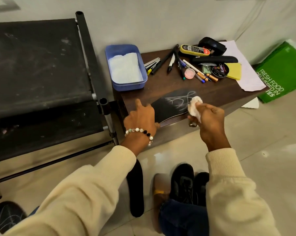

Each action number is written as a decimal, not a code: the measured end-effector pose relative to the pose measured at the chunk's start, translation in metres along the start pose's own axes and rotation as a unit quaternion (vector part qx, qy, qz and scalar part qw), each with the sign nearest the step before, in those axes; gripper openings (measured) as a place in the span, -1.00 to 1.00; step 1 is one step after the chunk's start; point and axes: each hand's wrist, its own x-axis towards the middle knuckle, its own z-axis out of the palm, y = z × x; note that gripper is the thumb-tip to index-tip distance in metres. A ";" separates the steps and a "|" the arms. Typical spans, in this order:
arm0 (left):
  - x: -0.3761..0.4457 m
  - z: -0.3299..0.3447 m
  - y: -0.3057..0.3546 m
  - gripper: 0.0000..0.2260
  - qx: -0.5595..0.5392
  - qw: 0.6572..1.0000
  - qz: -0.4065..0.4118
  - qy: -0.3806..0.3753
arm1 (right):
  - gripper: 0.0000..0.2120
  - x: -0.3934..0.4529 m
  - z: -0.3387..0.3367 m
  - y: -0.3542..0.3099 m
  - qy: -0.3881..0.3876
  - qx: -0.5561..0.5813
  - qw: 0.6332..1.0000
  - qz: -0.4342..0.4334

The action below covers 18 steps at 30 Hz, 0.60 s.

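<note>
Head cam only, so just the one angle. The black insole (171, 106) lay on the front edge of the brown tabletop (169, 82), about middle of the frame, with white scribbly marks across it. The left hand (141, 116) sat on its left end, thumb hooked at the near edge and index finger sticking out straight. The right hand (210, 116) was closed round a white wad (195, 106), pinching it, and the wad touched the insole's right end, right by the marks. Behind that, a blue tub (120, 48) with something white in it, a scatter of pens (171, 63) and a shoe polish tin (219, 70). Lower down, black shoes (183, 183) and a second insole (135, 186) lay on the floor.
</note>
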 end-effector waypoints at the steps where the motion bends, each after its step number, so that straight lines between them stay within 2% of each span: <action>1: 0.001 0.001 0.000 -0.47 -0.004 1.000 0.000 0.005 | -0.92 0.002 -0.001 0.006 -0.011 -0.069 0.997 -0.036; 3: 0.006 0.002 0.000 -0.43 -0.024 1.000 0.008 0.014 | -0.84 0.006 0.001 0.013 -0.013 -0.197 0.974 -0.115; 5: 0.010 0.004 -0.001 -0.41 -0.050 0.998 0.026 0.023 | -0.75 0.012 0.005 0.013 0.011 -0.299 0.934 -0.196; 7: 0.012 0.006 -0.002 -0.43 -0.057 0.997 0.041 0.032 | -0.74 0.014 0.011 0.015 0.024 -0.421 0.864 -0.275; 9: 0.012 0.007 -0.003 -0.45 -0.051 0.997 0.045 0.032 | -0.74 0.013 0.016 0.020 -0.011 -0.506 0.803 -0.315; 11: 0.012 0.008 -0.002 -0.47 -0.042 0.998 0.044 0.031 | -0.74 0.010 0.020 0.029 -0.043 -0.546 0.761 -0.347; 15: 0.011 0.008 0.001 -0.51 -0.033 0.998 0.035 0.032 | -0.73 0.006 0.028 0.032 -0.120 -0.575 0.704 -0.399; 18: 0.011 0.006 0.003 -0.54 -0.023 0.999 0.026 0.030 | -0.68 0.012 0.022 0.027 -0.156 -0.595 0.678 -0.403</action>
